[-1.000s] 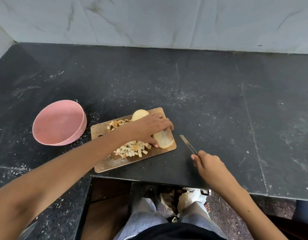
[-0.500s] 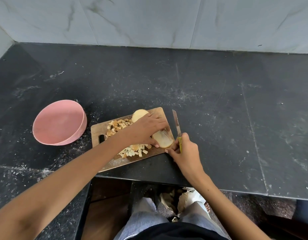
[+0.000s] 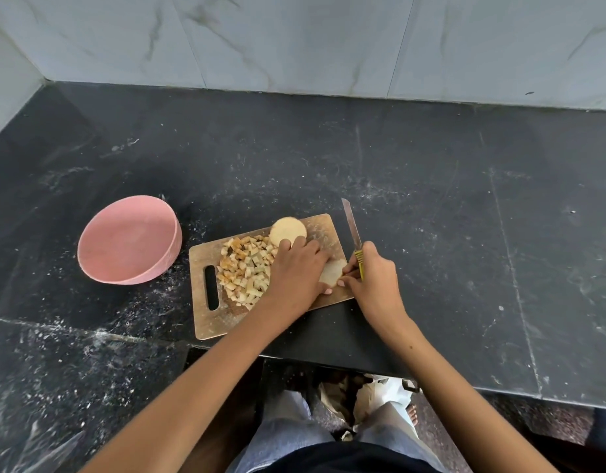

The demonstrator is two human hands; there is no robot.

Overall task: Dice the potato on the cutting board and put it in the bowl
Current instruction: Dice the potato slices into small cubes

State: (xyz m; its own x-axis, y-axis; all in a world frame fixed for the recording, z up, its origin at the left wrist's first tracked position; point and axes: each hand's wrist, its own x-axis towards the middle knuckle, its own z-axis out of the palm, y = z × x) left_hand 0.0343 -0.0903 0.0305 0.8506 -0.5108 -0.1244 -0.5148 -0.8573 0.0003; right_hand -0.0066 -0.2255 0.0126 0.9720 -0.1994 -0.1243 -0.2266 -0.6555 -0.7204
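Observation:
A wooden cutting board (image 3: 209,319) lies on the black counter. A heap of diced potato (image 3: 245,269) covers its left half. A round potato piece (image 3: 287,231) sits at the board's far edge. My left hand (image 3: 296,271) rests over the board and holds a pale potato slice (image 3: 332,272) at the right edge. My right hand (image 3: 373,281) grips a knife by its yellow-green handle (image 3: 359,261); the blade (image 3: 350,221) points away from me, just right of the board. My right fingertips also touch the slice. The pink bowl (image 3: 129,240) stands left of the board, with nothing in it.
The black stone counter (image 3: 431,199) runs to a tiled wall (image 3: 294,42) at the back. Its front edge is cut back just below the board, where my legs and a white bag (image 3: 370,394) show on the floor.
My right hand picked the knife up from the counter and brought it beside the board. The view has shifted, and my left hand now holds the slice at the board's right edge.

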